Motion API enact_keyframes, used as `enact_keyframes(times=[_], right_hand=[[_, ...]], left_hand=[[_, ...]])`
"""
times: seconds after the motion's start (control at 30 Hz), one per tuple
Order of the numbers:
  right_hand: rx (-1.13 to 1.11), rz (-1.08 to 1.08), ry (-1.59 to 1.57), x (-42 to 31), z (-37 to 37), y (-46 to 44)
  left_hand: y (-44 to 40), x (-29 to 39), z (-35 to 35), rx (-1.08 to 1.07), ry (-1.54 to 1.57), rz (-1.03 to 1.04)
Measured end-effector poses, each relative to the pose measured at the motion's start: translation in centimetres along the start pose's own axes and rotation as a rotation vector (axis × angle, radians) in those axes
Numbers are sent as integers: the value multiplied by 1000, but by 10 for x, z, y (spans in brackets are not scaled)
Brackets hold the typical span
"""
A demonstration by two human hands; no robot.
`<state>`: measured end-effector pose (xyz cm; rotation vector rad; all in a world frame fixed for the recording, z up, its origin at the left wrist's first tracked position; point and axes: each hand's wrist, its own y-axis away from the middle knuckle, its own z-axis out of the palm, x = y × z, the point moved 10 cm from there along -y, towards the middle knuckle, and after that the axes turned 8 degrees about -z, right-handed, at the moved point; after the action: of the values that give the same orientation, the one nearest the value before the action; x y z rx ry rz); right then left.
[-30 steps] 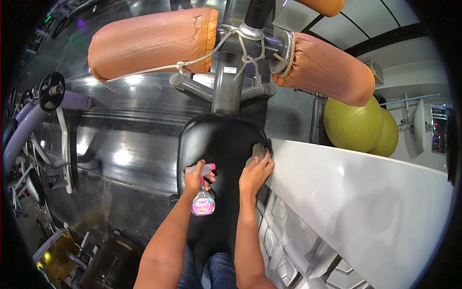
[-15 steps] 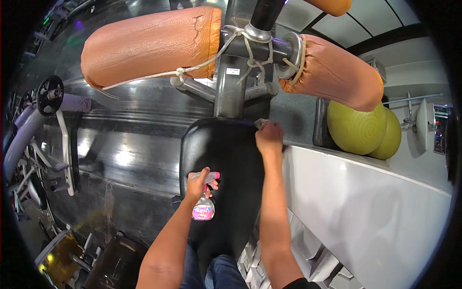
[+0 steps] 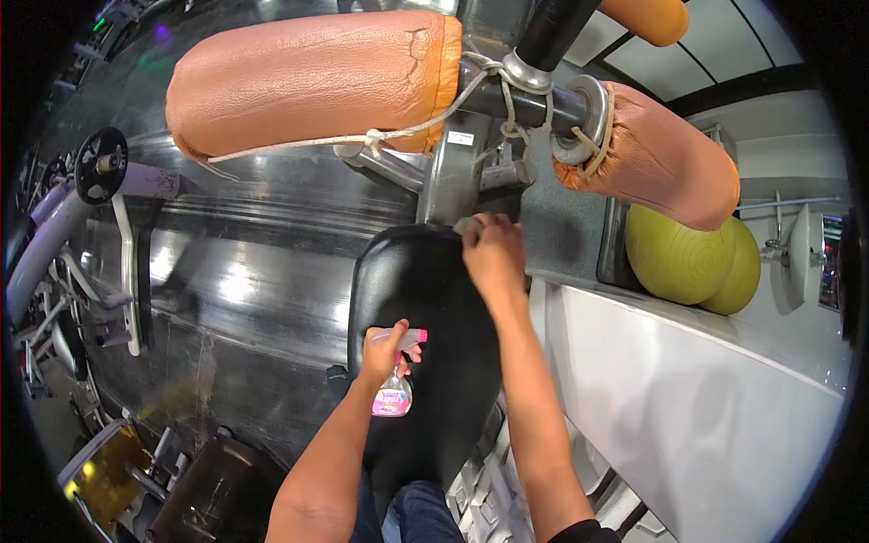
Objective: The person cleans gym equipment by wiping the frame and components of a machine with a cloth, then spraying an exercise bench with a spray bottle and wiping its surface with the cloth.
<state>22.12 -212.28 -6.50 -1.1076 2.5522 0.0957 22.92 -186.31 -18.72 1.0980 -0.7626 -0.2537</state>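
My left hand (image 3: 389,353) grips a clear spray bottle (image 3: 393,398) with a pink label and a pink-and-white trigger head, held over the black padded bench (image 3: 421,290). Its nozzle points right. At the far right corner of the pad, my right hand (image 3: 495,252) is closed on a greyish cloth (image 3: 467,226), pressed against the edge of the upholstery. Most of the cloth is hidden under the fingers.
Two orange padded rollers (image 3: 308,86) (image 3: 665,154) tied with white cord sit on a metal bar beyond the bench. A white half-wall (image 3: 679,380) runs along the right, with green exercise balls (image 3: 679,253) behind it. Gym machines (image 3: 100,172) stand at left.
My right hand has moved slightly left along the far edge of the pad, with the cloth. The whole view has shifted and tilted a little; the spray bottle stays over the bench.
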Motion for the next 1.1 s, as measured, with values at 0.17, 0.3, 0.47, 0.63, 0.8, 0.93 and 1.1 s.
enact_keyframes(times=[0.17,0.3,0.47,0.63,0.8,0.93,1.1], right_hand=[[-3,24,-169,-31,-9,39],[133,86,-189,3,-27,81],[268,375,-133,39,-28,108],[248,197,-191,-8,-13,75],[79,-12,-217,-60,6,58],[12,-110,-208,-41,-8,69],[51,63,-113,16,-35,74]], left_hand=[[1,-1,0,4,-6,-19],[1,1,1,-1,3,-6],[3,3,2,-6,-3,14],[3,1,0,-11,-1,38],[0,0,0,-23,-12,24],[1,1,1,-27,3,34],[2,3,0,-9,-19,49]])
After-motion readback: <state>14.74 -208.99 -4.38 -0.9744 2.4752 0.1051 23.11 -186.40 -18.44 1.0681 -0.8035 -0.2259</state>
